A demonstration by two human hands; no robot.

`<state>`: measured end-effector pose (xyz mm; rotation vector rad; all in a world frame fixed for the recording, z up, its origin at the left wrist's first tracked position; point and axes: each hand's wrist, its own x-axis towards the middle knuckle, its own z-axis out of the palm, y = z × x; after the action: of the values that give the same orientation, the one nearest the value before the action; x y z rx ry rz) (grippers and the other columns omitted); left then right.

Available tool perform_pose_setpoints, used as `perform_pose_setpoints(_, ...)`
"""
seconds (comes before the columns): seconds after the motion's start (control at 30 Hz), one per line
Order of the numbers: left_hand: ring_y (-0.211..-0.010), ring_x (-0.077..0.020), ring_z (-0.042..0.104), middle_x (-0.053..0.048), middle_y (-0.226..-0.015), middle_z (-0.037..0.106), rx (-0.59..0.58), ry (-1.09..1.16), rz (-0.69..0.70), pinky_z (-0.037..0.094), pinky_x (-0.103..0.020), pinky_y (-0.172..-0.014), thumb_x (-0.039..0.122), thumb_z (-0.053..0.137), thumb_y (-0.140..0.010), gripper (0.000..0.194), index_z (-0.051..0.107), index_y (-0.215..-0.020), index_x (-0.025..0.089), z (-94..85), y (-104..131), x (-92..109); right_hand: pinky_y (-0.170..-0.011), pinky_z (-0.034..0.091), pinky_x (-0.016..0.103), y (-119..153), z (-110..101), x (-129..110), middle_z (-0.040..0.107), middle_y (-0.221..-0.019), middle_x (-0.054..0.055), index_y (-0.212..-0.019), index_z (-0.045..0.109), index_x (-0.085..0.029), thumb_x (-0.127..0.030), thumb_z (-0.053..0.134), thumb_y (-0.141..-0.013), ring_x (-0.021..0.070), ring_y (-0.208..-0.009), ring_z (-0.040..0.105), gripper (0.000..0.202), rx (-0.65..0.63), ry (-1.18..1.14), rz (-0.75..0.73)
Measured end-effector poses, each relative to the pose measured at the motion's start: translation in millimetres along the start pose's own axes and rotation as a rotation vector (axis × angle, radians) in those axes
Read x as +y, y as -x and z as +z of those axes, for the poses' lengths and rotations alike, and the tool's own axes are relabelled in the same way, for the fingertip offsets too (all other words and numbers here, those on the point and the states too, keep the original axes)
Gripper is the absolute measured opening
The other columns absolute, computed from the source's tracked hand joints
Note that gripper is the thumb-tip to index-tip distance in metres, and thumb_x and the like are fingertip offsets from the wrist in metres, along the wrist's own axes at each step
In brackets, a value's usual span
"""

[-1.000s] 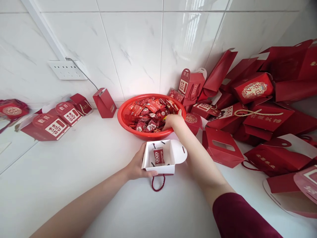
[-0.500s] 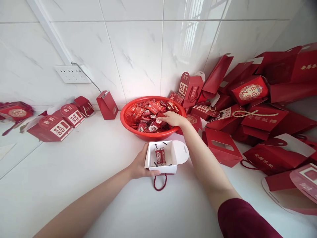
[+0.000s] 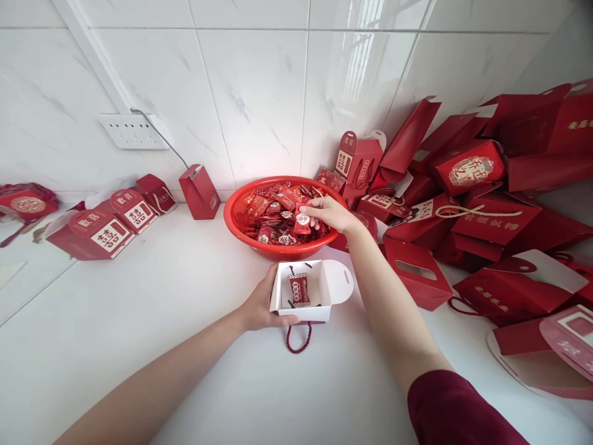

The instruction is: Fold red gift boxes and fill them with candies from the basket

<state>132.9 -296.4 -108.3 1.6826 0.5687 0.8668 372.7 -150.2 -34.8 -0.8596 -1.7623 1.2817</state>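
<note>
My left hand (image 3: 262, 304) grips the left side of a small gift box (image 3: 303, 315), white inside, its top open and a rounded flap out to the right. One red candy packet (image 3: 299, 289) lies inside it, and a dark red cord handle (image 3: 299, 340) hangs off the near side. Above the red plastic basket (image 3: 250, 247), my right hand (image 3: 331, 213) pinches a red candy packet with a white label (image 3: 302, 220) between thumb and fingers. Many similar red wrapped packets (image 3: 271, 209) fill the basket.
Red gift boxes (image 3: 467, 167) are heaped along the right side. Several more boxes (image 3: 99, 235) stand at the left, and one red box (image 3: 200, 193) is against the tiled wall under a socket strip (image 3: 134, 131). All rest on a white table (image 3: 208, 383).
My right hand has lifted slightly out of the basket's packets, now with one candy packet between its fingers. My left hand still holds the gift box in the same place.
</note>
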Motion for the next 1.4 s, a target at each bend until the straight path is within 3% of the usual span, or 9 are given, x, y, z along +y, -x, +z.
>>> perform_pose_setpoints(0.27,-0.122,-0.038,0.054,-0.016,-0.133,0.054,0.019,-0.029,0.019,0.046,-0.051,-0.099,0.028,0.087,-0.06,0.093,0.035,-0.138,0.022,-0.3,-0.1,0.6,-0.063,0.057,0.027,-2.4,1.4,-1.1,0.077,-0.078,0.01,-0.078,0.066,-0.014,-0.048,0.077,-0.077,0.0168,-0.062,0.071,0.035,-0.109,-0.079,0.077)
perform_pose_setpoints(0.73,-0.125,-0.0373,0.05,-0.016,-0.136,0.051,-0.003,0.0,0.01,0.043,-0.051,-0.102,0.028,0.085,-0.062,0.094,0.032,-0.139,0.023,-0.2,0.0,0.2,-0.071,0.056,0.028,7.0,0.4,-9.7,0.077,-0.073,0.006,-0.076,0.065,-0.016,-0.045,0.077,-0.078,0.0173,-0.065,0.073,0.032,-0.157,-0.247,-0.02)
perform_pose_setpoints(0.87,-0.125,-0.0373,0.05,-0.015,-0.137,0.05,-0.004,-0.011,0.013,0.043,-0.051,-0.101,0.028,0.085,-0.062,0.094,0.032,-0.14,0.024,-1.1,0.6,-1.4,-0.072,0.054,0.027,19.2,10.5,-28.5,0.075,-0.066,0.005,-0.075,0.068,-0.015,-0.042,0.074,-0.08,0.0169,-0.066,0.071,0.028,-0.343,-0.196,0.011)
perform_pose_setpoints(0.93,-0.124,-0.0373,0.051,-0.015,-0.137,0.051,-0.011,-0.011,0.011,0.043,-0.052,-0.101,0.028,0.085,-0.063,0.095,0.031,-0.141,0.024,-1.2,0.9,-2.0,-0.074,0.054,0.027,24.1,17.3,-37.3,0.076,-0.072,0.007,-0.079,0.071,-0.014,-0.042,0.074,-0.081,0.0167,-0.069,0.071,0.028,-0.48,-0.099,0.05)
perform_pose_setpoints(1.0,-0.124,-0.0374,0.052,-0.016,-0.136,0.051,-0.013,-0.01,0.015,0.043,-0.052,-0.102,0.028,0.085,-0.063,0.095,0.031,-0.141,0.023,-1.1,1.2,-1.7,-0.076,0.055,0.029,25.5,22.7,-41.0,0.077,-0.084,0.009,-0.089,0.074,-0.014,-0.046,0.071,-0.083,0.0175,-0.074,0.072,0.033,-0.515,-0.059,0.079)
perform_pose_setpoints(1.1,-0.125,-0.0376,0.051,-0.016,-0.136,0.051,-0.006,-0.007,0.024,0.043,-0.053,-0.102,0.03,0.086,-0.063,0.093,0.033,-0.139,0.023,-1.0,1.2,0.8,-0.082,0.057,0.03,15.3,24.5,-35.4,0.077,-0.096,0.01,-0.096,0.073,-0.015,-0.048,0.063,-0.089,0.0177,-0.085,0.072,0.035,-0.279,-0.027,0.097)
perform_pose_setpoints(1.2,-0.125,-0.0373,0.051,-0.016,-0.136,0.051,-0.008,-0.017,0.012,0.045,-0.052,-0.101,0.031,0.085,-0.066,0.09,0.033,-0.139,0.022,-1.8,1.2,4.0,-0.085,0.056,0.027,-14.8,16.7,-25.0,0.075,-0.108,0.009,-0.093,0.07,-0.017,-0.034,0.057,-0.094,0.016,-0.095,0.071,0.021,0.041,0.139,0.165)
perform_pose_setpoints(1.3,-0.125,-0.0379,0.051,-0.016,-0.136,0.05,-0.011,-0.065,0.002,0.045,-0.051,-0.101,0.034,0.085,-0.065,0.092,0.032,-0.139,0.022,-3.4,1.4,6.0,-0.084,0.057,0.032,-57.4,3.9,-18.1,0.074,-0.108,0.012,-0.095,0.069,-0.015,-0.021,0.052,-0.094,0.0205,-0.095,0.071,0.018,0.186,0.283,0.23)
perform_pose_setpoints(1.4,-0.125,-0.038,0.051,-0.017,-0.136,0.051,-0.008,-0.109,0.001,0.044,-0.052,-0.103,0.035,0.085,-0.063,0.095,0.031,-0.14,0.022,-4.8,1.6,6.6,-0.095,0.051,0.039,-93.0,-5.4,-9.8,0.072,-0.11,0.015,-0.097,0.069,-0.013,-0.016,0.053,-0.092,0.0268,-0.107,0.067,0.017,0.29,0.43,0.259)
